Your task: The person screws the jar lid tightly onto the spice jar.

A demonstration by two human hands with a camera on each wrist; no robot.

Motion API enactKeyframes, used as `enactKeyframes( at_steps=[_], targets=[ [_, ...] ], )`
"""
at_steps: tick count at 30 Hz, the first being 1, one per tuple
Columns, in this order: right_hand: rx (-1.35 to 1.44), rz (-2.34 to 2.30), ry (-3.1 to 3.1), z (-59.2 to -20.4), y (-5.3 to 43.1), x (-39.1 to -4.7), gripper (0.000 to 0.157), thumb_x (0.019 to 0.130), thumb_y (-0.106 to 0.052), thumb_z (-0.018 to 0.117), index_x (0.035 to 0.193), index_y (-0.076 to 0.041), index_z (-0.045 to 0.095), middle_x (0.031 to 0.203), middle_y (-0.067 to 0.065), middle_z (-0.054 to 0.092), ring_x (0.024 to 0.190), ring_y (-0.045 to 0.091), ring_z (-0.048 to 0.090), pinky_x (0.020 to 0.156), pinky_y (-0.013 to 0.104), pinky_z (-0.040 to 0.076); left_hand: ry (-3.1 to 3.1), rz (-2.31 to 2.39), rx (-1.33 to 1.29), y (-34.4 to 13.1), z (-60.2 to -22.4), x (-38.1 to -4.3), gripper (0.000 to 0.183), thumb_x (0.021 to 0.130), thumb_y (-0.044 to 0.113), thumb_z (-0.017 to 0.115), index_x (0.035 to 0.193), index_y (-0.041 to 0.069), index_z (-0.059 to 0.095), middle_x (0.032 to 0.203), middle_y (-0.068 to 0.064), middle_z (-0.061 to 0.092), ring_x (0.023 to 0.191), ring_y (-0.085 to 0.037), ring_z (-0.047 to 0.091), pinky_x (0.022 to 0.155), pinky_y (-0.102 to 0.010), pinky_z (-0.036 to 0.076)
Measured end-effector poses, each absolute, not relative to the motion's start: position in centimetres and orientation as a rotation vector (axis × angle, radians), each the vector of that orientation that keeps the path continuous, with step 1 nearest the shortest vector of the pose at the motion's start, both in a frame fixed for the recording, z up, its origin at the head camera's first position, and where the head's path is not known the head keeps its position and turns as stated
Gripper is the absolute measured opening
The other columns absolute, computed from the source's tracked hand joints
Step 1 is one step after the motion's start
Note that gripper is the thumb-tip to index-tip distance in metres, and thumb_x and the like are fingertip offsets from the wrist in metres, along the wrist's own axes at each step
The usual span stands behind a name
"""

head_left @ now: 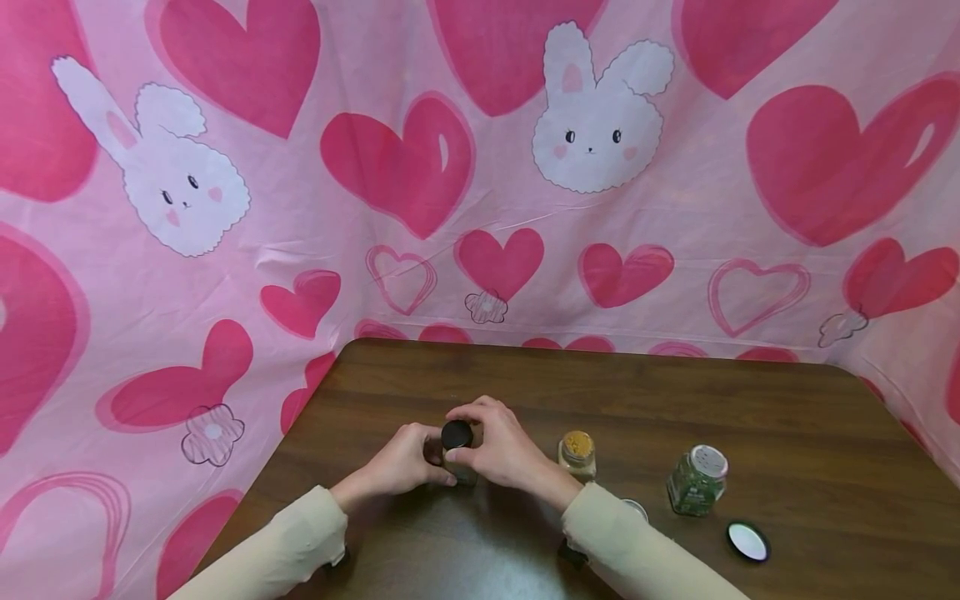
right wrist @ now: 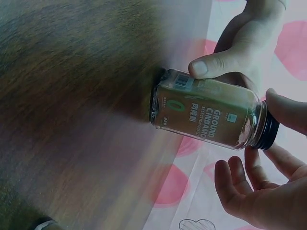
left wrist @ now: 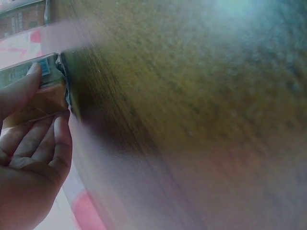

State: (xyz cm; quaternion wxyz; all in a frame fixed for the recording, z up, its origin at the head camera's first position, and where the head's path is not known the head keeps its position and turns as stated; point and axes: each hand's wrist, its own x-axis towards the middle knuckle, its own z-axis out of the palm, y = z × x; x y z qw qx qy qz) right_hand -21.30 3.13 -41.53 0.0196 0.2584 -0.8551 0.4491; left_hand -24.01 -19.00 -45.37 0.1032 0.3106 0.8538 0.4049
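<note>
A clear glass jar of ground cinnamon [right wrist: 204,112] with a black screw lid [head_left: 456,435] stands upright on the table. My left hand [head_left: 401,462] grips the jar's body low down, its thumb [right wrist: 211,66] lying across the glass near the base. With thumb and fingers my right hand [head_left: 506,446] pinches the lid from the side; in the right wrist view its lower fingers [right wrist: 228,179] curl free of the jar. The lid sits on the jar's neck. Brown powder fills much of the jar.
Right of the hands stands a lidless jar of yellow-brown powder [head_left: 577,454]. Farther right is a jar of green herbs [head_left: 697,481] with a whitish top. A black-rimmed lid [head_left: 747,542] lies white side up before it. Another round lid [head_left: 636,508] shows partly behind my right sleeve.
</note>
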Motion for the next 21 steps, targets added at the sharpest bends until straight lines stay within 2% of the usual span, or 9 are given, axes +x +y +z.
enactKeyframes(
  at_steps=[7,12,17,21],
  targets=[
    [0.797,1.397,-2.634,-41.6,3.1,-21.3,0.042,0.081,-0.015,0.093,0.12,-0.009,0.077,0.105,0.0,0.064,0.103,0.033,0.06,0.085,0.04,0.051,2.535,1.185,0.894,-18.7,-45.0,-23.7,0.034,0.08,0.007,0.094,0.109,0.012,0.078,0.09,0.004,0.072,0.076,-0.01,0.06,0.072,-0.026,0.052],
    [0.787,1.374,-2.634,-41.7,3.0,-21.3,0.043,0.08,-0.018,0.094,0.119,-0.008,0.077,0.102,0.001,0.061,0.1,0.03,0.059,0.084,0.04,0.05,2.499,1.225,0.907,-18.2,-43.1,-22.5,0.031,0.08,-0.002,0.091,0.107,0.005,0.077,0.093,-0.003,0.075,0.077,-0.013,0.064,0.074,-0.027,0.055],
    [0.77,1.361,-2.641,-41.7,2.9,-21.2,0.045,0.08,-0.021,0.095,0.118,-0.008,0.077,0.099,-0.001,0.059,0.1,0.028,0.059,0.084,0.038,0.05,2.472,1.248,0.923,-17.9,-41.6,-21.7,0.031,0.08,-0.003,0.09,0.108,0.003,0.077,0.096,0.0,0.075,0.081,-0.017,0.067,0.077,-0.031,0.058],
    [0.758,1.347,-2.645,-41.7,2.9,-21.2,0.047,0.079,-0.024,0.096,0.12,-0.009,0.076,0.099,-0.001,0.058,0.1,0.027,0.059,0.084,0.036,0.051,2.473,1.248,0.938,-17.9,-41.3,-21.7,0.032,0.081,-0.002,0.09,0.109,0.003,0.078,0.098,0.003,0.075,0.084,-0.019,0.068,0.08,-0.03,0.058]
  ],
)
